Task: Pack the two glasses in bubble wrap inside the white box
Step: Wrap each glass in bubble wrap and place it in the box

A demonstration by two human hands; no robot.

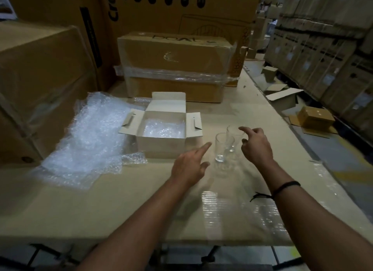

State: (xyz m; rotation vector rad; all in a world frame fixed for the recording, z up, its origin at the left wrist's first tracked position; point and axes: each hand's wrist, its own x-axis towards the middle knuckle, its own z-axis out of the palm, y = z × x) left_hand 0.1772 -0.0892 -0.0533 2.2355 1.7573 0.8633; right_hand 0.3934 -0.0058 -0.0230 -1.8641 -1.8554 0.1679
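Glasses (230, 143) stand upright between your fingertips, and neither one is held. Your left hand (189, 165) reaches in with its forefinger straight, the tip just short of the near glass (221, 149); the other fingers are relaxed and grip nothing. Your right hand (256, 147) hovers with its fingers loosely spread and half curled, the forefinger out over the rim of the far glass (235, 135). You cannot tell from this view whether that finger touches the rim. The two glasses stand close together, the near one partly in front of the far one, towards the right of the table (101, 200) and about midway between its near and far edges.

Just left of them sits the white box (161, 145), open, its flaps folded outward, with bubble wrap (163, 129) lining the bottom. A larger loose sheet (90, 133) lies crumpled beside the box, towards the left edge. A black band (286, 186) circles your right wrist. At the far edge stands a brown carton (175, 55) bound with clear film.
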